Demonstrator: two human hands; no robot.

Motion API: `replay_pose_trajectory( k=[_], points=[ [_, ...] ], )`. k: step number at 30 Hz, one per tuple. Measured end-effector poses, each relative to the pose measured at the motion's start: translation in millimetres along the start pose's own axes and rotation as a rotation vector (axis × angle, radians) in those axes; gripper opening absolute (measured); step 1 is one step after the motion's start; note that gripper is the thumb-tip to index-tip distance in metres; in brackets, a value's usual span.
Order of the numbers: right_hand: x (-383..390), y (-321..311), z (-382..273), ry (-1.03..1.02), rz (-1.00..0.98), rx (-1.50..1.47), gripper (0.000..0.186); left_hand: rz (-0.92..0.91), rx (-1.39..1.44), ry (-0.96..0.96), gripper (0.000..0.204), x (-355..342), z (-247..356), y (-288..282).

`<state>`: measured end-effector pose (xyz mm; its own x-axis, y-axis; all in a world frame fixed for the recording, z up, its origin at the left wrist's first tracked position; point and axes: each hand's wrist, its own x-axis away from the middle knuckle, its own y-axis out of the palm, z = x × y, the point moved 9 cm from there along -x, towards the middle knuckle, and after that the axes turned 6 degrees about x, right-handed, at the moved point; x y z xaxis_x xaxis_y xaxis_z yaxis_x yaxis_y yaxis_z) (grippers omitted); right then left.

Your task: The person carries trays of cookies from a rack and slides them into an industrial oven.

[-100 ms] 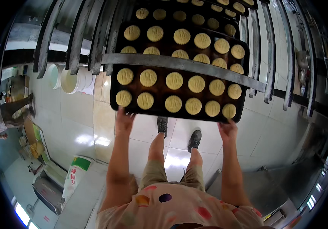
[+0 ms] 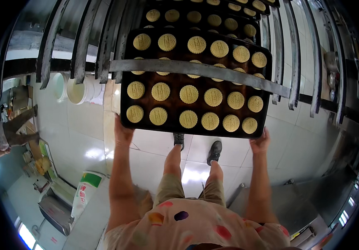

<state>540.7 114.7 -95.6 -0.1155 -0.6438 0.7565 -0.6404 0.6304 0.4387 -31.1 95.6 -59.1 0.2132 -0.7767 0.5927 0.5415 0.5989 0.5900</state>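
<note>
Left hand: at tray's near left corner, touching; fingers along the outer side, partly hidden by tray. Right hand: same at near right corner, fingertips bent up against the edge. How far either set of fingers is closed: cannot tell.

Tray: dark, in metal rack, near edge jutting out toward the person. Holds round yellow biscuits, stamped, four rows of six; second row from the back partly behind the rack's crossbar.

Beyond: more dark trays with biscuits. Floor, left: pale buckets, contents unclear.
</note>
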Motion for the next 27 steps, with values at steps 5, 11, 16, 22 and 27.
replay_pose_trajectory(
  k=[5, 11, 16, 22, 27],
  points=[
    [-37, 14, -30, -0.003, -0.058, 0.484, 0.059, -0.035, -0.464, -0.164, 0.067, -48, 29, 30],
    [-2, 7, -50, -0.209, 0.416, 1.057, 0.08, 0.288, -0.928, 0.151, 0.074, -25, 53, 13],
    [80, -67, -37, -0.184, 0.515, 1.277, 0.083, 0.383, -0.88, 0.049, 0.072, 84, 30, -40],
    [158, -90, -53, -0.051, 0.576, 1.546, 0.076, 0.217, -0.515, -0.055, 0.064, 199, -25, -54],
    [237, -176, -107, -0.061, 0.565, 1.517, 0.081, 0.131, -0.46, -0.164, 0.077, 296, -129, -39]
  ],
)
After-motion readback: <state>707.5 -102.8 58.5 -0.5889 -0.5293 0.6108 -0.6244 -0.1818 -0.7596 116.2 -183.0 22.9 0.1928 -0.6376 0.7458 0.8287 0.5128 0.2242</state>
